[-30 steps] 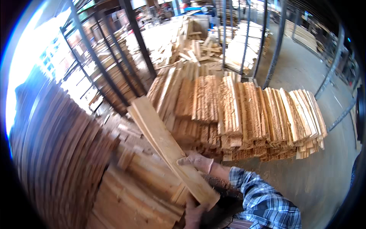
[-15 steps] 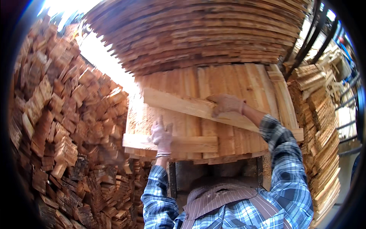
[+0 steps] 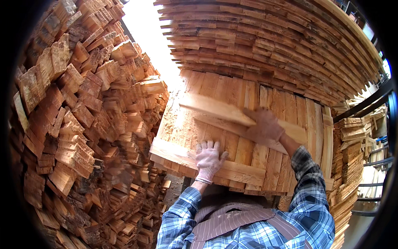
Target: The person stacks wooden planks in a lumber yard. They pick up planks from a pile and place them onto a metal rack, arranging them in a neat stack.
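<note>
Fingers spread, the left hand (image 3: 208, 162) is resting on a crosswise plank (image 3: 245, 172); at its two o'clock the right hand (image 3: 265, 125) is touching a pale board (image 3: 217, 109), finger closure too blurred to tell. The board is lying toward one o'clock, probably stiff and light, best gripped mid-length.

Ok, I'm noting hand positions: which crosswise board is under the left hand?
The board along the near edge of the plank stack, toward its left; the left hand spreads across it. The blurred boards at the right hand slant, farther back.
</note>
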`<state>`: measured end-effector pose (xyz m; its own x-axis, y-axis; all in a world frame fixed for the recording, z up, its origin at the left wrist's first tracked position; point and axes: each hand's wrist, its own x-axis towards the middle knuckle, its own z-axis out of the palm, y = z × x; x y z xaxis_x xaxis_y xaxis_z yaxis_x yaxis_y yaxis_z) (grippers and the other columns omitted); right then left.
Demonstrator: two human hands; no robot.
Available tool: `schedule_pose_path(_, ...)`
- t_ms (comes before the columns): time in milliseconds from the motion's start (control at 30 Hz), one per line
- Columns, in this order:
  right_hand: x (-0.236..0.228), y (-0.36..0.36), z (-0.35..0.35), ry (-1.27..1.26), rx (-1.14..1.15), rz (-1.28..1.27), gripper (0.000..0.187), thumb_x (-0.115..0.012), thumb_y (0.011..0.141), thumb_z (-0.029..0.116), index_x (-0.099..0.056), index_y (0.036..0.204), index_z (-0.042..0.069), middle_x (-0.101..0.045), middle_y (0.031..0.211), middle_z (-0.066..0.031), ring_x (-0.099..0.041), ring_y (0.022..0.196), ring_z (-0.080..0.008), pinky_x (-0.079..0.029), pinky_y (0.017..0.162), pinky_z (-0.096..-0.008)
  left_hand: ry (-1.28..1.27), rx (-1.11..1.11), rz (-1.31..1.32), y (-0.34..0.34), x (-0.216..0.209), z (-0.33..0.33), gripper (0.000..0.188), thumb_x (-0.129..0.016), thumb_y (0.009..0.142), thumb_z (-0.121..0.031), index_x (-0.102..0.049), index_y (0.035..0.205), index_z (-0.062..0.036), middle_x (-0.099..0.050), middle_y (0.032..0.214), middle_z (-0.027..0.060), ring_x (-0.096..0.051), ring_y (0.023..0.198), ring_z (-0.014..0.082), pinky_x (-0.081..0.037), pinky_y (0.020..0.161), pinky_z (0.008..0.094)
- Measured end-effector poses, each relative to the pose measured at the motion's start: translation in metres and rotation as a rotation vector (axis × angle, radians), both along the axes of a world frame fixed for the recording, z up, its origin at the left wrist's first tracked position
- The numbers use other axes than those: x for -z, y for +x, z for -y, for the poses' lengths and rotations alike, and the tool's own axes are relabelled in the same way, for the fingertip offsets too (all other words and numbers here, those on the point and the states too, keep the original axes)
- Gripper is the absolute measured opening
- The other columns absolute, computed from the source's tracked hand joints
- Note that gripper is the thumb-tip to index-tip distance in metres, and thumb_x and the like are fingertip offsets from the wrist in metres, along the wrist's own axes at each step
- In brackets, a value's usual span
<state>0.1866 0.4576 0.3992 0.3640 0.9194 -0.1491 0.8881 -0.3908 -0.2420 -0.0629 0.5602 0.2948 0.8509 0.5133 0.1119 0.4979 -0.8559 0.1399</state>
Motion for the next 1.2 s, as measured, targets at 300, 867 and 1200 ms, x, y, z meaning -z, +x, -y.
schedule_pose_path(300,0.085,0.071,-0.162,0.203,-0.070,0.223,0.083,-0.077,0.082,0.038,-0.043,0.155,0.020,-0.057,0.143,-0.0177,-0.057,0.122,-0.0372,-0.048,0.098,-0.0479,-0.095,0.032,0.072,0.001,-0.005,-0.006,0.064,-0.066,0.085,-0.057,-0.061,0.123,-0.0055,-0.057,0.125,0.0167,-0.050,0.119,0.0385,-0.039,0.101,0.0522)
schedule_pose_path(867,0.051,-0.022,0.046,0.054,-0.063,0.089,0.066,-0.070,0.083,0.050,-0.056,0.141,0.023,-0.069,0.102,-0.0191,-0.066,0.105,-0.0356,-0.051,0.090,-0.0471,-0.152,0.075,0.146,-0.003,0.004,-0.005,0.075,-0.055,0.091,-0.066,-0.059,0.138,-0.0080,-0.057,0.135,0.0216,-0.049,0.129,0.0436,-0.040,0.108,0.0556)
schedule_pose_path(1200,-0.001,-0.092,0.008,0.485,0.301,-0.291,0.048,-0.068,0.084,0.045,-0.065,0.113,0.007,-0.071,0.096,-0.0179,-0.067,0.094,-0.0409,-0.054,0.080,-0.0511,-0.216,0.057,0.618,0.008,0.030,-0.028,0.061,-0.057,0.100,-0.023,-0.035,0.155,-0.0059,-0.071,0.114,0.0176,-0.069,0.076,0.0268,-0.058,0.065,0.0399)
